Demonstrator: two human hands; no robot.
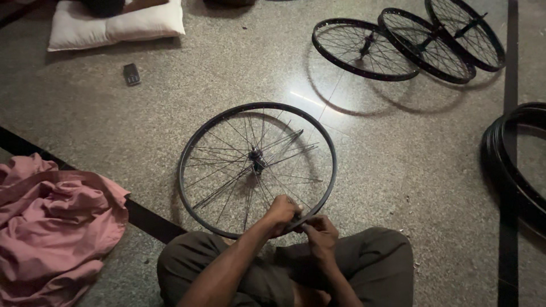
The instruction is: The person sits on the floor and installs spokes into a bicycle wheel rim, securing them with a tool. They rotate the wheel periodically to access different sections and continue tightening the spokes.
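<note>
Gripping near rim (196,145) edge | left hand (282,213); right hand (320,230) touching it

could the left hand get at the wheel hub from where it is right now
Probably yes. The left hand is at the near edge of the rim, and only thin spokes lie between it and the hub, with gaps between them.

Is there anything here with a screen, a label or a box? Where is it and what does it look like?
Small phone-like device: lies flat on the speckled stone floor, upper left, just below the white pillow; a dark rectangle with a pale patch on top, too small to tell if that is a screen.
No boxes, labels or signs show.
</note>
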